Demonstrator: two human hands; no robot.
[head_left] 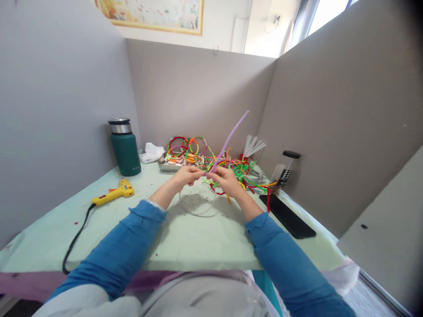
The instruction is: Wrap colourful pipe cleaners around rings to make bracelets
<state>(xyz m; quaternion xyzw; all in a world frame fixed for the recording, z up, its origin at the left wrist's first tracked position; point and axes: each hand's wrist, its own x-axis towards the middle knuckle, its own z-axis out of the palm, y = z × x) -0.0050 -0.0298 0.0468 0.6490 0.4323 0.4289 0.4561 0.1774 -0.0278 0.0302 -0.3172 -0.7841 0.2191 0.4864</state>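
Observation:
Over the middle of the table, my left hand (189, 176) and my right hand (226, 180) meet fingertip to fingertip, both closed in a pinch. A purple pipe cleaner (231, 135) rises from between them, slanting up to the right, with its lower end at my right fingers. Below my hands hangs a thin pale wire hoop (198, 215), its upper part hidden behind my fingers. My left fingers pinch at the top of the hoop, where the pipe cleaner meets it. The exact contact is too small to make out.
A yellow glue gun (114, 193) with a black cord lies left, near a green bottle (125, 149). Behind my hands are a metal tray (168, 167) with finished colourful rings and a heap of pipe cleaners (246, 171). A black phone-like slab (287, 216) and a clear jar (286, 169) stand right.

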